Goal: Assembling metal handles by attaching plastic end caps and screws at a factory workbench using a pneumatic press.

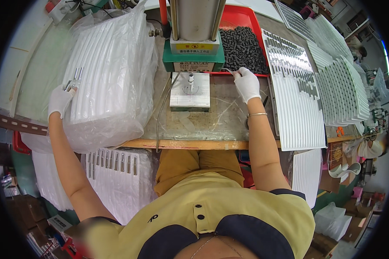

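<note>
Scuffed bench; cartons stacked beyond. My left hand pinches shiny metal; my right hand: can't tell its grip.

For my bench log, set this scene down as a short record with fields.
Left grip: white-gloved, fingertips at shiny metal tubes on a white ribbed stack
Right grip: white-gloved, near the red tray; held item unclear
Tray contents: black cylindrical parts
Centre: green-and-silver press over a metal block with upright post
Right side: white ribbed panel, metal pieces toward its far end
</note>
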The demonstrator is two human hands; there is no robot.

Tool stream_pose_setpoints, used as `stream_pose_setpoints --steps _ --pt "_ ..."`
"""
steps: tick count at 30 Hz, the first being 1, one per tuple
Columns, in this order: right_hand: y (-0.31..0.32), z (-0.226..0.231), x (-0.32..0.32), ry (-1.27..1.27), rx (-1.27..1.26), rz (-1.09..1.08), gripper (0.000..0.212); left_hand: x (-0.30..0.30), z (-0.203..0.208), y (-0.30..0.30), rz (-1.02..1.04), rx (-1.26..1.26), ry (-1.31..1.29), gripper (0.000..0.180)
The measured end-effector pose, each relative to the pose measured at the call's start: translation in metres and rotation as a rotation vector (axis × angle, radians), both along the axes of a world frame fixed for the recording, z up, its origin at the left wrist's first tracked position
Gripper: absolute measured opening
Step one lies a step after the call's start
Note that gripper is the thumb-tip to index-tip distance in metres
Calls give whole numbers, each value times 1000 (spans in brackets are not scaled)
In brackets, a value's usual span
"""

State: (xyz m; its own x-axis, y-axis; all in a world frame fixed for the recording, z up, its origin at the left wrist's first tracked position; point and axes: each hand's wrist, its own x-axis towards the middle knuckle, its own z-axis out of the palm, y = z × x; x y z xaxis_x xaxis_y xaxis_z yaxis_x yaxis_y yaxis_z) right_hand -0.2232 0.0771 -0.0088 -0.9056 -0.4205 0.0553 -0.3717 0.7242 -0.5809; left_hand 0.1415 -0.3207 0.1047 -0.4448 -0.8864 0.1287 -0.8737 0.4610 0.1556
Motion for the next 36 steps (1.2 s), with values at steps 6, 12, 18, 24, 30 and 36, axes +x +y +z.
stream_pose_setpoints --steps 6,12,18,24,30,36 --pt "51 35 37 -13 -293 62 17 16 18 39 -86 112 523 27" --pt "77 102 108 -42 -525 302 9 -49 9 243 -687 457 737 21" --pt "88 117 119 229 -354 508 4 -113 -50 317 -514 855 937 26" --pt "124 114 107 331 -202 486 9 -158 -65 350 -707 658 939 25" --pt "142 107 94 390 242 516 12 -181 -99 370 -1032 254 767 25" --pt "190 106 36 56 102 262 19 -188 -125 365 -825 722 823 21"
